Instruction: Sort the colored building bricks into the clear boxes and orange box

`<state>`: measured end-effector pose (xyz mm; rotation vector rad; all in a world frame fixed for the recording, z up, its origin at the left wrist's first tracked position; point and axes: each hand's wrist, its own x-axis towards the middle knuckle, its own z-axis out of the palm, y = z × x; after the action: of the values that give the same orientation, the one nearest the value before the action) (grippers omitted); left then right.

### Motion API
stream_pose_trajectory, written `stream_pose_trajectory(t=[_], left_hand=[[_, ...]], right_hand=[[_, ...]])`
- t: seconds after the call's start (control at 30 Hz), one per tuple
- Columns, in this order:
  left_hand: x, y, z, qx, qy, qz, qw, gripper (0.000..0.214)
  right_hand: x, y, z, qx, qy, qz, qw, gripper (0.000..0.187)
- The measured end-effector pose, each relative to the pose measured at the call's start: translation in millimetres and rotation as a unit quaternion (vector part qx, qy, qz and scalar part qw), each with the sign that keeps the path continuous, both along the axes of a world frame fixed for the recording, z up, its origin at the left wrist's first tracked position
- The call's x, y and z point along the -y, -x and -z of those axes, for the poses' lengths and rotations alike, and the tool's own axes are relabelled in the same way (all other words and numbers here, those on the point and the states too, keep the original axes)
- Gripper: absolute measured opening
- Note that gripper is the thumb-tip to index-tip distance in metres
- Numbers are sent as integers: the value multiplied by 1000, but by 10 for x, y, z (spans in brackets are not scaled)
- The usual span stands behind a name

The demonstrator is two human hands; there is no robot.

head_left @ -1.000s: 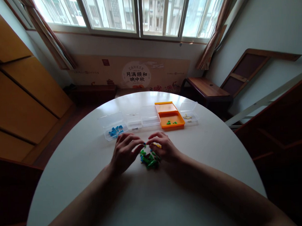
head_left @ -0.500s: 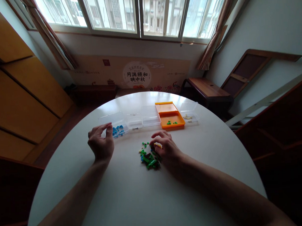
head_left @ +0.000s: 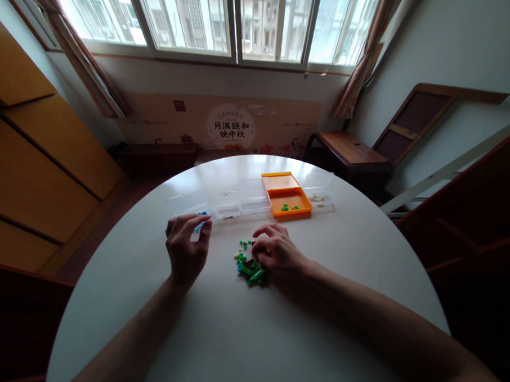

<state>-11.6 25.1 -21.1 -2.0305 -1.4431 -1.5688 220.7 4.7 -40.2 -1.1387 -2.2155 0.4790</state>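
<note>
My left hand [head_left: 187,249] is over the near side of a clear box [head_left: 188,202] and partly hides the small blue bricks [head_left: 203,214] in it. Its thumb and fingers are curved and a little apart, with nothing visible between them. On the white table, my right hand [head_left: 280,249] is at the right side of a pile of small toy bricks [head_left: 254,272], mostly green with some blue, dark and cream ones. Its fingers are bent and drawn together in the pile. A yellow piece shows under them; whatever the fingertips hold is hidden.
Beyond the pile is a row of open-lidded boxes. Two clear ones [head_left: 255,202] are in the middle, then an orange box [head_left: 291,202] holding a few green bricks, then a clear box [head_left: 323,199] with cream pieces. The round table [head_left: 227,338] curves away on both sides.
My left hand has moved right and slightly nearer, away from over the blue bricks' left side. The right hand's fingers have drawn in closer on the pile.
</note>
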Motion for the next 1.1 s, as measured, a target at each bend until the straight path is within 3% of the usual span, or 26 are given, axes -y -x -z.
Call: stream_pose_trajectory(t=[0.27,0.53,0.67,1.1], left_hand=[[58,-56,-38,-92,-36,79,992,5],[162,-170,-90,-200,-60,190,959,12],[186,-202,-81,-209,-63,200,955,13],[190,-200,-82,-219,-60,205,952,11]], right_hand=[[-19,45,-41,-6,11,-3,1000,8],[-70,112,-83,-188,30,-13,982,7],[-52,130,-108,-241,59,-30,968,6],[-31,150,-72,-259,59,-32,963,7]])
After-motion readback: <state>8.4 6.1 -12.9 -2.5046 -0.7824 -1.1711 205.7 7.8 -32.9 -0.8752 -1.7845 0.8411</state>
